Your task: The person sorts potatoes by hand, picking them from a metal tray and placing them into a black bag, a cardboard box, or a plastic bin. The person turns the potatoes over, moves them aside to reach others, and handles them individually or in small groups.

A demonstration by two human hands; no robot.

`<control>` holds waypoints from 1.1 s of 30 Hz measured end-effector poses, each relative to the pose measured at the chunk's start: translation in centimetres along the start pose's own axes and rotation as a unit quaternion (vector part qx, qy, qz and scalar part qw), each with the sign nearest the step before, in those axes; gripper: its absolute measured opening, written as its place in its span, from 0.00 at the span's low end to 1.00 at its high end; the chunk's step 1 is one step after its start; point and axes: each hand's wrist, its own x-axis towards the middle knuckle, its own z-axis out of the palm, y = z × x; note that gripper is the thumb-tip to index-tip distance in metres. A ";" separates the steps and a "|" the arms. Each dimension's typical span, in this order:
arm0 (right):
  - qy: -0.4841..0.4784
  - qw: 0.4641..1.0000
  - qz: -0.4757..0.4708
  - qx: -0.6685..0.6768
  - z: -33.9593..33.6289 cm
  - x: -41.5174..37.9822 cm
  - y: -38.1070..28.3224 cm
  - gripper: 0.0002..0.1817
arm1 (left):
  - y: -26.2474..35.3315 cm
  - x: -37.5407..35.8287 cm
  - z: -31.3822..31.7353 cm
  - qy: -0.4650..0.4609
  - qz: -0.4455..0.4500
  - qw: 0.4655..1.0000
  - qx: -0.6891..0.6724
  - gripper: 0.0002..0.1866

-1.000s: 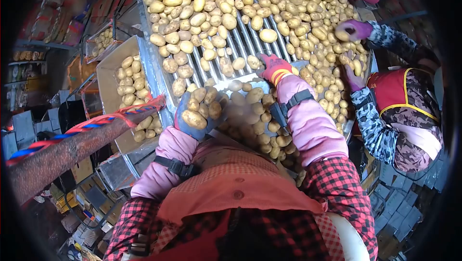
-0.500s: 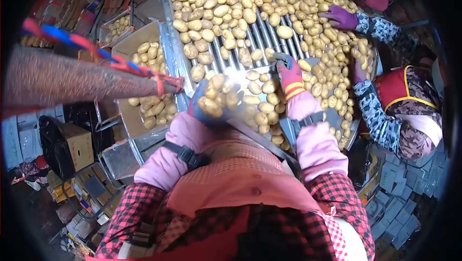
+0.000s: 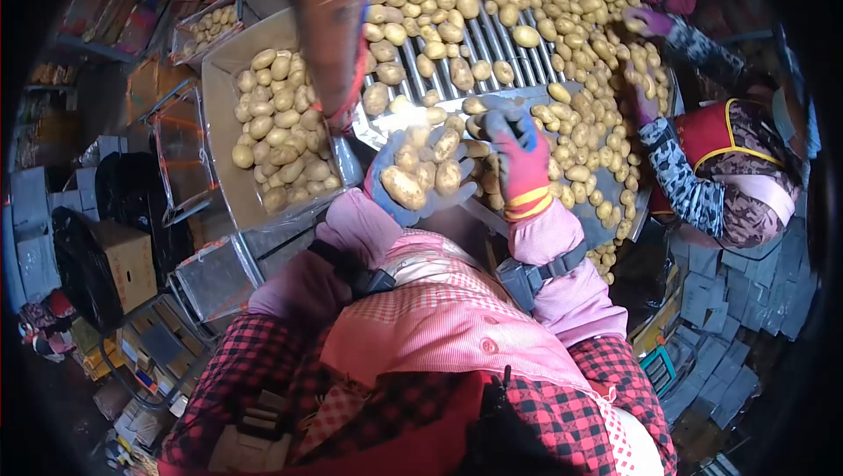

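Observation:
In my left hand [image 3: 428,203], gloved in blue-grey and palm up, lie several potatoes [image 3: 403,187], cupped against the fingers. My right hand [image 3: 520,153], in a pink and purple-grey glove with a yellow-striped cuff, is to the right with its fingers curled inward. What those fingers hold, if anything, is hidden. A loose potato [image 3: 474,106] sits just beyond its fingertips. Ahead, the metal roller sorting table [image 3: 499,43] carries many potatoes, heaped thickest along its right side.
A cardboard box [image 3: 218,94] lined with plastic and part filled with potatoes stands left of the table. A rusty post [image 3: 323,28] juts in from above. At right, a co-worker's purple-gloved hand [image 3: 648,100] is among potatoes. Flattened cartons [image 3: 711,313] lie lower right.
My view has shifted left, so the post looks upright and more of the box shows. My left hand has turned its potatoes upward. My right hand has drawn closer to it, fingers curling.

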 end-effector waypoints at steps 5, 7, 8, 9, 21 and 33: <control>-0.031 0.989 -0.048 -0.140 -0.7 -0.1 2.8 0.09 | 1.3 -2.9 -5.3 -0.073 0.016 0.997 -0.019 0.25; -0.080 0.992 0.083 -0.042 -1.1 -0.6 4.1 0.12 | 3.1 -5.7 -6.9 -0.041 -0.031 0.992 -0.113 0.23; -0.101 0.984 0.073 -0.125 -1.3 -1.2 4.9 0.15 | 4.1 -7.4 -8.1 0.005 -0.026 0.994 -0.108 0.25; -0.119 0.981 0.110 -0.108 -1.9 -1.7 5.8 0.16 | 4.9 -9.3 -8.9 0.049 -0.025 0.993 -0.106 0.28; -0.054 0.964 0.254 -0.047 -3.2 -6.2 9.4 0.12 | 29.9 -10.4 -12.9 -0.220 -0.333 0.620 -0.675 0.16; -0.092 0.979 0.141 -0.114 3.4 -2.8 3.9 0.23 | 18.5 -10.3 -4.1 -0.015 -0.183 -0.330 -0.926 0.08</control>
